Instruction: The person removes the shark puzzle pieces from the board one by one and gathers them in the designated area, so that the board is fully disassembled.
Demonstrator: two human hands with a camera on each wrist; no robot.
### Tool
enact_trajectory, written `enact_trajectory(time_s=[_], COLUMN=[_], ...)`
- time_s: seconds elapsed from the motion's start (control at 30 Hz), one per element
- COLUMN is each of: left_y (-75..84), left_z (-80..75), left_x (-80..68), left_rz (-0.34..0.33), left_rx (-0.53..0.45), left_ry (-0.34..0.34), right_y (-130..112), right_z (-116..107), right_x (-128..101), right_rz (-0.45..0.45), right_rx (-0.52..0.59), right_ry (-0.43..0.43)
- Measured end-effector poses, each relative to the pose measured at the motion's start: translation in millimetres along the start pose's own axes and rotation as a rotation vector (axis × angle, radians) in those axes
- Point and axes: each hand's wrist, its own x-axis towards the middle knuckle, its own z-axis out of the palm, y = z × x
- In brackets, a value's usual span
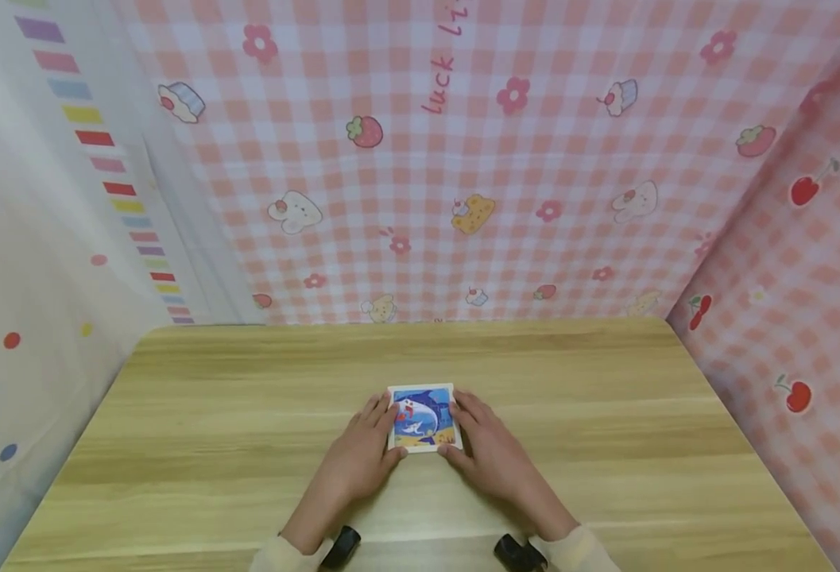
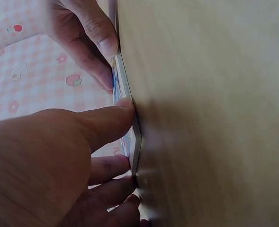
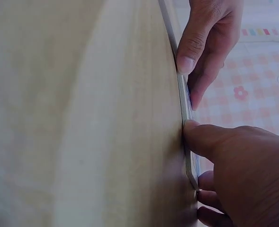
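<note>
A small square jigsaw puzzle (image 1: 427, 417) in a white frame lies flat on the wooden table, showing a blue-and-white sea animal over sand. My left hand (image 1: 362, 457) grips its left side, the thumb at the near corner and the fingers along the side edge. Opposite it, my right hand (image 1: 494, 457) holds the right side in the same way. Low along the tabletop, the left wrist view shows the left thumb (image 2: 113, 120) against the frame's thin edge. From the other side, the right wrist view has the right thumb (image 3: 201, 137) pressed to that edge.
The wooden table (image 1: 212, 397) stretches out around the puzzle. A pink checked cloth (image 1: 420, 175) hangs behind its far edge, with another checked cloth (image 1: 791, 278) at the right and a white dotted cloth (image 1: 48, 238) at the left. Black straps (image 1: 341, 548) sit by the wrists.
</note>
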Motion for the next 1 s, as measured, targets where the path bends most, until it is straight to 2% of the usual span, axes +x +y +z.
enact_trajectory(time_s=[0.33,0.57,1.0], left_y=[6.8,6.0,6.0], left_z=[4.0,-2.1,-5.0], left_x=[-11.8,-9.0,-7.1], left_rz=[-0.017,-0.026,-0.013], left_rx=[0.018,0.02,0.037], left_ry=[0.02,0.029,0.007], right_y=[1,0,1], right_z=[-1,-4,-15], right_x=[-9,-7,-4], right_rz=[-0.024,-0.059,-0.016], right_rx=[0.005,-0.001,0.035], right_ry=[-0.002,0.005,-0.041])
